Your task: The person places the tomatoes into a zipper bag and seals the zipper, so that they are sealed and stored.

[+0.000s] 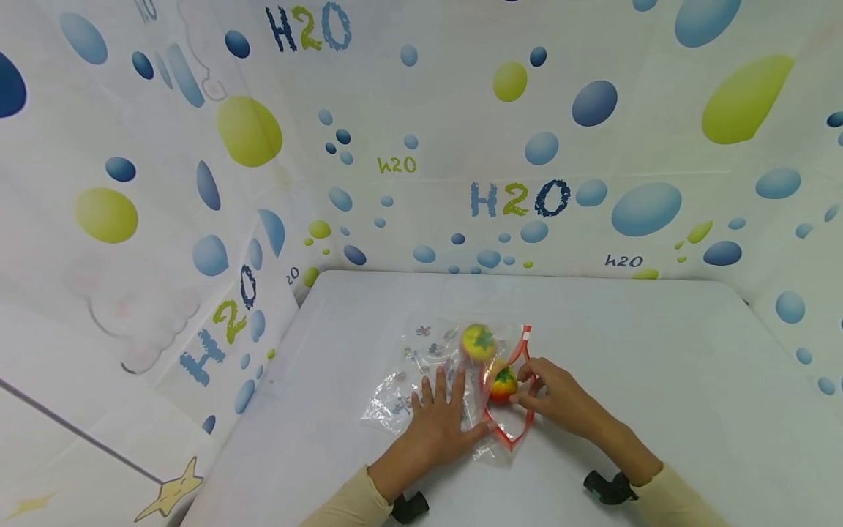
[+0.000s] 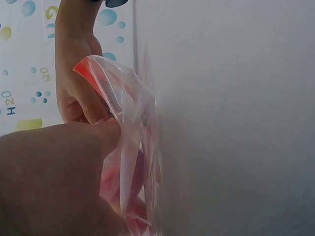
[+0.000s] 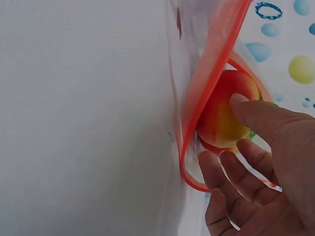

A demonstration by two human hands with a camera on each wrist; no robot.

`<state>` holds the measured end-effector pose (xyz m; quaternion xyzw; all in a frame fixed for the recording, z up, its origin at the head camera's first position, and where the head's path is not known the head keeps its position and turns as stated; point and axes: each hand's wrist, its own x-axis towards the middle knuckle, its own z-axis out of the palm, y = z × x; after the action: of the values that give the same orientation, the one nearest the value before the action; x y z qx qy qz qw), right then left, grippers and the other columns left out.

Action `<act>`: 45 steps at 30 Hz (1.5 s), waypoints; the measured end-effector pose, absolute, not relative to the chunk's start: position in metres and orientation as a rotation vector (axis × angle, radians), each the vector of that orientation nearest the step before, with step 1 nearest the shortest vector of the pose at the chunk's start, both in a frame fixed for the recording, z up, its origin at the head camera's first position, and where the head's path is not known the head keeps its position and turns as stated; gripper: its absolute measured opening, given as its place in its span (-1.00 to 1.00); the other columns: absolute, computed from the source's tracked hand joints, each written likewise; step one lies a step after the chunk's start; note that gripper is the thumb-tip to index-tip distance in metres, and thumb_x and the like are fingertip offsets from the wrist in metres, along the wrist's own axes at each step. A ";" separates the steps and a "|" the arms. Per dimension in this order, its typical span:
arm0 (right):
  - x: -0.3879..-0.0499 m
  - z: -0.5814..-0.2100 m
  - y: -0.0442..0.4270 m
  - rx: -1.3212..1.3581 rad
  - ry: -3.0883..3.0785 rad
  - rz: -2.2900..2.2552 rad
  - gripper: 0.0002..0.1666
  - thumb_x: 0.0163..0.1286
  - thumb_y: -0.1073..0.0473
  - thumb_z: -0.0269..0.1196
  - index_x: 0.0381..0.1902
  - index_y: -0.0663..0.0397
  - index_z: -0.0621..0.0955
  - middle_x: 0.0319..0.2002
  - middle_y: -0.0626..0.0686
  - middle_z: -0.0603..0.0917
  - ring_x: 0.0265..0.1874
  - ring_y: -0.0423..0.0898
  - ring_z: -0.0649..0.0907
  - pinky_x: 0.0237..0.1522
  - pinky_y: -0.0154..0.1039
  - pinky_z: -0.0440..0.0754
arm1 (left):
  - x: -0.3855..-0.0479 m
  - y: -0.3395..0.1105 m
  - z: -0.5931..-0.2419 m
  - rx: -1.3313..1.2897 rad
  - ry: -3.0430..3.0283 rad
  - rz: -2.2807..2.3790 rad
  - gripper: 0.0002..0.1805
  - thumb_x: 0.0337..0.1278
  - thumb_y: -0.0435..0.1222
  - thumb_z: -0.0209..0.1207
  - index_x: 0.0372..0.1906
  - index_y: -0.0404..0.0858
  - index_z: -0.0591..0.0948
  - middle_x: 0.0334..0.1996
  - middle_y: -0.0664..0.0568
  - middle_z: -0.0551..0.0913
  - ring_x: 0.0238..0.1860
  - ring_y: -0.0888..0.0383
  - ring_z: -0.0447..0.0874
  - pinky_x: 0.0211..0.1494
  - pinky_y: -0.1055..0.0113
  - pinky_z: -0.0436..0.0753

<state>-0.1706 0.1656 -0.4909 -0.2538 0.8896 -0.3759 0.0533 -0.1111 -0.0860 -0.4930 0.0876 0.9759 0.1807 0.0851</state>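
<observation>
Head view: left hand (image 1: 443, 426) flat, fingers spread, on the clear bag (image 1: 390, 399); right hand (image 1: 558, 389), grip undeterminable, touches the red-yellow fruit (image 1: 503, 388) in the bag's right-side mouth. Judged risk: slackened left-hand pressure lets the red rim (image 1: 510, 441) snag it.

A left sleeve (image 1: 349, 501) and a right sleeve (image 1: 678, 501) are worn, both plain and pale cream, ended near the wrists. A short, cylindrical black camera (image 1: 410, 508) is carried at the left wrist; a matching black device (image 1: 607, 489) is worn at the right. The hands (image 1: 440, 426) are left bare.
</observation>
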 end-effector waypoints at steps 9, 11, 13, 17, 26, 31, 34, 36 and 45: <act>-0.169 -0.496 0.159 -0.852 2.688 -1.235 -0.77 0.39 0.21 0.47 -0.14 -0.04 0.59 -0.21 -0.15 0.65 -0.26 -0.27 0.62 -0.18 -0.38 0.67 | -0.109 -0.086 -0.492 0.268 2.910 0.539 0.19 0.25 0.45 0.12 0.72 -0.20 0.05 0.65 -0.44 0.03 0.59 -0.57 0.01 0.52 -0.48 0.13; -0.169 -0.497 0.158 -0.866 2.695 -1.249 -0.79 0.39 0.22 0.47 -0.16 -0.05 0.61 -0.24 -0.17 0.67 -0.28 -0.28 0.61 -0.21 -0.38 0.65 | -0.109 -0.087 -0.490 0.273 2.915 0.539 0.19 0.26 0.44 0.12 0.72 -0.21 0.04 0.64 -0.45 0.04 0.59 -0.57 0.02 0.52 -0.47 0.13; -0.168 -0.498 0.156 -0.865 2.707 -1.257 -0.82 0.39 0.22 0.47 -0.18 -0.07 0.63 -0.26 -0.19 0.69 -0.29 -0.28 0.61 -0.21 -0.38 0.64 | -0.108 -0.087 -0.489 0.273 2.917 0.546 0.19 0.27 0.44 0.11 0.72 -0.21 0.05 0.64 -0.45 0.04 0.59 -0.57 0.02 0.52 -0.46 0.14; -0.167 -0.499 0.155 -0.854 2.720 -1.264 -0.85 0.41 0.22 0.45 -0.19 -0.08 0.65 -0.26 -0.19 0.72 -0.28 -0.28 0.62 -0.18 -0.38 0.65 | -0.108 -0.086 -0.488 0.265 2.919 0.559 0.19 0.26 0.45 0.11 0.72 -0.21 0.05 0.63 -0.46 0.06 0.59 -0.57 0.02 0.52 -0.46 0.14; -0.167 -0.495 0.154 -0.725 2.701 -1.263 -0.87 0.43 0.21 0.42 -0.10 -0.06 0.70 -0.15 -0.17 0.77 -0.26 -0.25 0.64 -0.19 -0.37 0.67 | -0.108 -0.084 -0.487 0.250 2.922 0.560 0.19 0.25 0.45 0.12 0.71 -0.23 0.07 0.62 -0.46 0.09 0.58 -0.57 0.02 0.52 -0.47 0.13; -0.167 -0.494 0.155 -0.691 2.698 -1.238 -0.82 0.44 0.14 0.43 -0.04 -0.02 0.72 -0.11 -0.14 0.78 -0.26 -0.22 0.64 -0.20 -0.37 0.67 | -0.107 -0.083 -0.485 0.245 2.919 0.546 0.19 0.25 0.44 0.13 0.70 -0.24 0.09 0.62 -0.46 0.10 0.58 -0.57 0.03 0.52 -0.47 0.14; -0.166 -0.494 0.156 -0.689 2.707 -1.227 -0.80 0.45 0.13 0.42 -0.02 -0.02 0.72 -0.10 -0.14 0.78 -0.27 -0.24 0.63 -0.21 -0.39 0.67 | -0.107 -0.082 -0.484 0.243 2.912 0.548 0.19 0.25 0.43 0.14 0.70 -0.24 0.08 0.62 -0.46 0.09 0.59 -0.57 0.02 0.52 -0.47 0.13; -0.166 -0.493 0.157 -0.695 2.712 -1.221 -0.80 0.44 0.14 0.43 -0.02 -0.02 0.73 -0.10 -0.14 0.79 -0.27 -0.24 0.63 -0.21 -0.38 0.67 | -0.107 -0.082 -0.483 0.240 2.903 0.554 0.20 0.25 0.44 0.14 0.71 -0.24 0.07 0.63 -0.46 0.07 0.59 -0.57 0.00 0.52 -0.47 0.12; -0.164 -0.489 0.165 -0.686 2.742 -1.183 -0.85 0.45 0.18 0.41 -0.06 -0.05 0.74 -0.13 -0.16 0.79 -0.20 -0.20 0.69 -0.17 -0.38 0.69 | -0.109 -0.082 -0.483 0.231 2.881 0.568 0.26 0.19 0.51 0.10 0.72 -0.21 0.02 0.66 -0.42 0.00 0.61 -0.55 -0.07 0.53 -0.48 0.09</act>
<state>-0.1639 0.1650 -0.4885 -0.2238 0.8942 -0.3858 0.0389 -0.1088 -0.0816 -0.4832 0.0781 0.9734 0.1920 0.0978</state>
